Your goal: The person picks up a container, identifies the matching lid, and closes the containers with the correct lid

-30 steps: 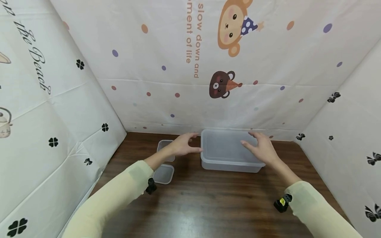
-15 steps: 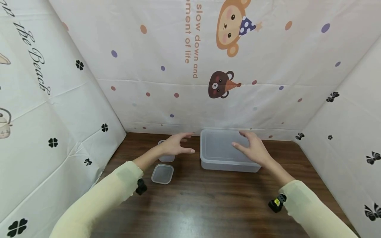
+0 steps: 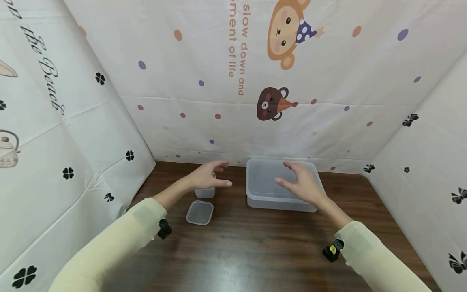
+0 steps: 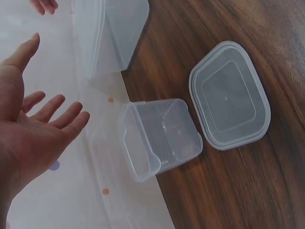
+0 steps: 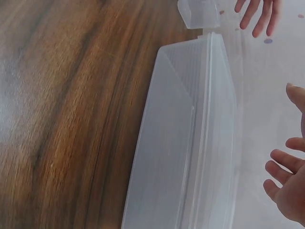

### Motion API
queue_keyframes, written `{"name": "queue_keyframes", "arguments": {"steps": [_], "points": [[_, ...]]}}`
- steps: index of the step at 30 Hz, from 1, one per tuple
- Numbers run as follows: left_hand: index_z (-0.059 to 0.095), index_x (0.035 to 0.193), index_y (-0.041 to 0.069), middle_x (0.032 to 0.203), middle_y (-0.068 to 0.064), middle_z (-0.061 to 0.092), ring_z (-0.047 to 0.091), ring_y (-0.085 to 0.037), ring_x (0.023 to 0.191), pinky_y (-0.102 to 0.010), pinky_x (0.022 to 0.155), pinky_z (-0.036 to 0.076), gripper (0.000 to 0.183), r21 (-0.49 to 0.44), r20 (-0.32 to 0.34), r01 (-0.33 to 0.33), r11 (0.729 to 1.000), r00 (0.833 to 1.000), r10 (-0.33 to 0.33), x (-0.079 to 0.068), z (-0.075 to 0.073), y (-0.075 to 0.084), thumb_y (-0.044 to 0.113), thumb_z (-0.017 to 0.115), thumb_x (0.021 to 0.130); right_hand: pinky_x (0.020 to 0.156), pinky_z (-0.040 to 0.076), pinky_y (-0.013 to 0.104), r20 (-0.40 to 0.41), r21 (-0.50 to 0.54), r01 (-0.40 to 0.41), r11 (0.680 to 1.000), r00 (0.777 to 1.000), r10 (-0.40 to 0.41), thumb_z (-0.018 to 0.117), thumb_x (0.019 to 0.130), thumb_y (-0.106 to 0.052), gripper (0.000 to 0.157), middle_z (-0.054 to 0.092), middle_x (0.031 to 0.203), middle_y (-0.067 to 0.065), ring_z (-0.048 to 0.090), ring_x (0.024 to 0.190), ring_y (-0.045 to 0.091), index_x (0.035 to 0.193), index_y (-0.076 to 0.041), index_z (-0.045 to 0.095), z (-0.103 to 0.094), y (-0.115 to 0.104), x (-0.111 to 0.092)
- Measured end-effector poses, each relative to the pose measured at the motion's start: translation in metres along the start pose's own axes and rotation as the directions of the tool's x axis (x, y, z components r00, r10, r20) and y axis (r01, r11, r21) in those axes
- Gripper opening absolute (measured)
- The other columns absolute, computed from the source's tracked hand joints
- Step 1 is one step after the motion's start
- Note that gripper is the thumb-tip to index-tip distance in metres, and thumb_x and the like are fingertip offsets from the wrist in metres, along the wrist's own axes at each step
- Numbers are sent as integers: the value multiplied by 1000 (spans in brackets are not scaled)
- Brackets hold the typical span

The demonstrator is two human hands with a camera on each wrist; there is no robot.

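A large translucent plastic box (image 3: 268, 178) with its lid on sits at the back of the table; its long side fills the middle of the right wrist view. My right hand (image 3: 304, 184) hovers over that lid, fingers spread and holding nothing. To the box's left, my left hand (image 3: 206, 177) is held in the air above a small clear container (image 4: 167, 136), also with spread fingers and nothing in them. In the head view that hand hides much of the small container, which stands upright without a lid. A small rounded-square lid (image 3: 200, 213) lies flat just in front of it.
The dark wooden table (image 3: 248, 243) is bounded at the back by a white printed cloth (image 3: 189, 129). More cloth walls stand at the left (image 3: 84, 154) and right (image 3: 419, 170). Both wrists carry a small black camera.
Both hands have drifted left. The left has moved away from the large box to above the small container; the right has come in over the middle of the large lid. The containers stay put.
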State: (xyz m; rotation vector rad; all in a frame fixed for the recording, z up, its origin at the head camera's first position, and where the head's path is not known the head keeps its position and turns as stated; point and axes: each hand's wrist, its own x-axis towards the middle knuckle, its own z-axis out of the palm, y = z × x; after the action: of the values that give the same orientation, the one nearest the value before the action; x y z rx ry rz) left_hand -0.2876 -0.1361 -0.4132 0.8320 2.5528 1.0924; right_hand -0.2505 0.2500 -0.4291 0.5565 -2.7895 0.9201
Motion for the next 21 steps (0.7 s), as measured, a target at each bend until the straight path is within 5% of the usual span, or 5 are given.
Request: {"name": "queue_keyframes", "arguments": {"steps": [21], "points": [[39,164,17,164,-9,45,46,-35,148,-56,118,41,91,100,-17,20,995,1000,-19,-25,-28,-12,44,85,91,115,40,64,15,9,63,998,998,-63,77,96,-49,80,52,156,19,46,145,41,157,-6,49,22,-27,15]]}}
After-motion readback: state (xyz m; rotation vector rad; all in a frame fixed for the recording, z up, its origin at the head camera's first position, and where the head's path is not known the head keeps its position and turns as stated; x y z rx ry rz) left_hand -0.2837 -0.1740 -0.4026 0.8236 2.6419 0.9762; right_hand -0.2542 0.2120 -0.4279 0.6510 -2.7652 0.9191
